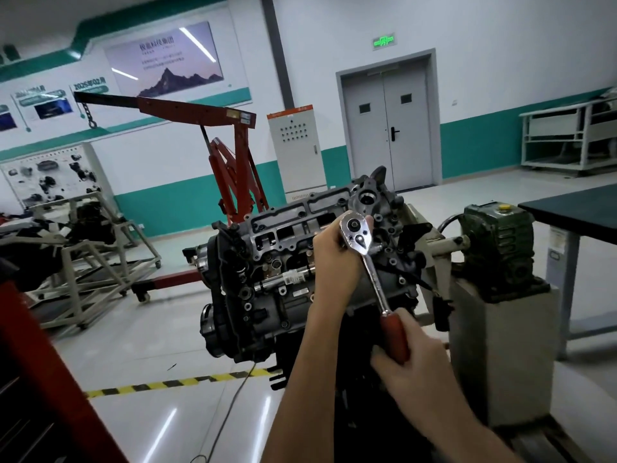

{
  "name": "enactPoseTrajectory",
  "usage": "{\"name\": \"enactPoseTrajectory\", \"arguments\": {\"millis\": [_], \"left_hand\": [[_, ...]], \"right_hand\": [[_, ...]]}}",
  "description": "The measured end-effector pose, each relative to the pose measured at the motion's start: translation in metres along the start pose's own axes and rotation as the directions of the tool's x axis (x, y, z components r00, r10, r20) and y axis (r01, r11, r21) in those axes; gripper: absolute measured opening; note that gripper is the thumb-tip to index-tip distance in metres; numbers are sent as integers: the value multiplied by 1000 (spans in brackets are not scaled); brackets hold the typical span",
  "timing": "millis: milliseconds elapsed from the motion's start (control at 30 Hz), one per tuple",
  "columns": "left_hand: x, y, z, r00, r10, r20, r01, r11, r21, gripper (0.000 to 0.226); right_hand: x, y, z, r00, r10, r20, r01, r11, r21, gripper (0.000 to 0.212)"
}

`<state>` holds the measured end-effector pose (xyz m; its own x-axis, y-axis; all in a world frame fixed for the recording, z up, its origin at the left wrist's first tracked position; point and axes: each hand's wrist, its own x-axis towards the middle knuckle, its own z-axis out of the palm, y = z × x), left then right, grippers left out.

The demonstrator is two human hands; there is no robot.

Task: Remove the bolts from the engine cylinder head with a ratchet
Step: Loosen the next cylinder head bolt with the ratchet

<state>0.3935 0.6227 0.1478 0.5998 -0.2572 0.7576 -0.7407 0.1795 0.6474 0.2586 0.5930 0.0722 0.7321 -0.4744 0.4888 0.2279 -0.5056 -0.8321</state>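
A dark engine with its cylinder head uppermost sits on a stand at the centre. A chrome ratchet with a red handle is set against the right end of the head. My left hand grips the ratchet's round head, fingers wrapped behind it. My right hand grips the red handle lower down. The bolt under the ratchet head is hidden. Several small bolts show on the engine's right side.
A red engine crane stands behind the engine. A green gearbox on a grey pedestal is at the right, next to a dark table. Metal frame stands sit at the left. Yellow-black tape and a cable cross the floor.
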Motion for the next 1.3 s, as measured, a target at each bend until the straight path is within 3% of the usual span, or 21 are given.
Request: {"name": "enactPoseTrajectory", "arguments": {"millis": [67, 167, 300, 400, 467, 567, 700, 800, 867, 933, 1067, 1200, 1300], "left_hand": [[-1, 0, 0, 1000, 3, 4, -3, 1000, -14, 50], [-2, 1, -4, 1000, -13, 20, 14, 998, -62, 46], [0, 3, -5, 998, -54, 37, 56, 997, -47, 46], [-1, 4, -6, 998, -55, 31, 56, 997, -54, 46], [-2, 4, -7, 999, -39, 29, 41, 998, -56, 44], [-3, 3, -8, 999, -29, 25, 30, 998, -54, 45], [-3, 3, -6, 999, -39, 16, 40, 997, -61, 40], [-5, 4, -7, 999, -5, 44, 7, 999, -49, 48], [-4, 4, -7, 999, -9, 40, 11, 999, -49, 49], [-2, 2, -7, 999, -22, 24, 24, 998, -51, 47], [-3, 4, -4, 999, -27, 41, 30, 998, -54, 47], [-3, 4, 0, 1000, -17, 2, 17, 1000, -23, 50], [-5, 2, 1, 1000, -24, -9, 23, 998, -54, 47]], "right_hand": [[-7, -7, 35, 998, 53, -44, -47, 991, 128, 25], [-5, -11, 45, 998, 58, 21, -61, 979, 192, 22], [11, 2, -22, 986, -42, 158, 58, 993, -99, 28], [46, -2, -80, 934, -92, 345, 223, 906, -361, 30], [62, -5, -95, 922, -85, 379, 253, 870, -422, 30], [47, 2, -73, 950, -92, 300, 194, 924, -330, 32], [-3, -3, 9, 1000, 5, 16, -6, 1000, 28, 30], [-9, -12, 49, 998, 59, 8, -60, 974, 218, 29], [-4, -9, 32, 997, 44, 60, -53, 985, 162, 27], [6, -1, -6, 987, -24, 158, 28, 999, -21, 25], [50, -2, -85, 929, -68, 365, 206, 912, -354, 26], [58, 4, -90, 952, -80, 297, 197, 900, -388, 22], [17, 8, -36, 995, -54, 87, 69, 983, -170, 24]]}}
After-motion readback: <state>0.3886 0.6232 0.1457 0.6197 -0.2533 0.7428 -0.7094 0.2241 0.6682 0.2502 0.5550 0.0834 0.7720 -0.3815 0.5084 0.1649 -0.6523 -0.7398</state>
